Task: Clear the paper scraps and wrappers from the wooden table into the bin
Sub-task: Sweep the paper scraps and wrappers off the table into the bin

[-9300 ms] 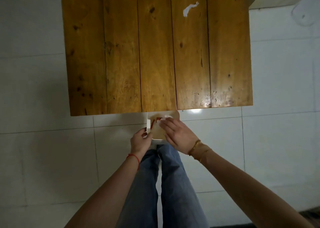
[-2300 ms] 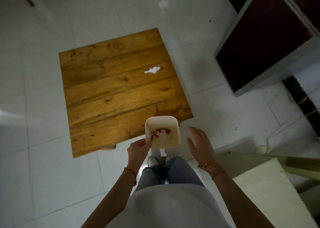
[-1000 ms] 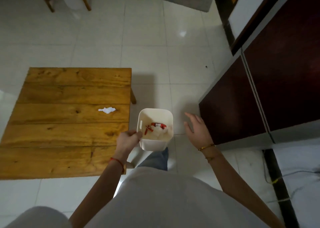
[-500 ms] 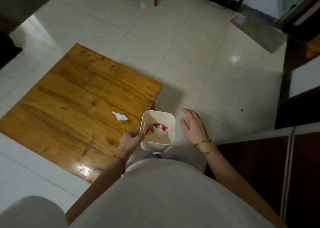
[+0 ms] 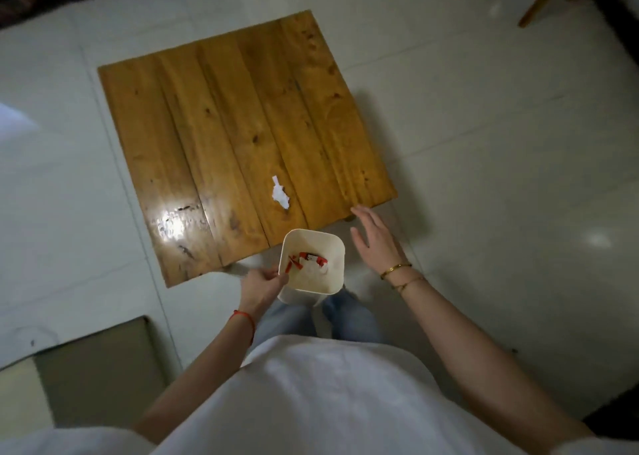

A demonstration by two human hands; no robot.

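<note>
The bin (image 5: 312, 264) is hanging in the person's left hand (image 5: 263, 283), which is gripping its rim at nine o'clock, just off the near edge of the wooden table (image 5: 221, 136); red wrappers (image 5: 306, 261) and some white paper are already lying inside it. A second ago the person was standing off to the table's side with the bin well clear of it; now they are coming round to face it squarely, and the bin is being carried up so its far rim is overlapping the table edge. At about two o'clock from the bin, the right hand (image 5: 375, 238) is hovering empty, fingers spread and relaxed, near the table's near right corner. Farther on, at roughly eleven o'clock from the bin, one white paper scrap (image 5: 279, 192) is lying on the planks, close to the near edge. It appears to be the only piece left on the table, so I judge the job is nearly finished, with the free hand placed for the last pick.
</note>
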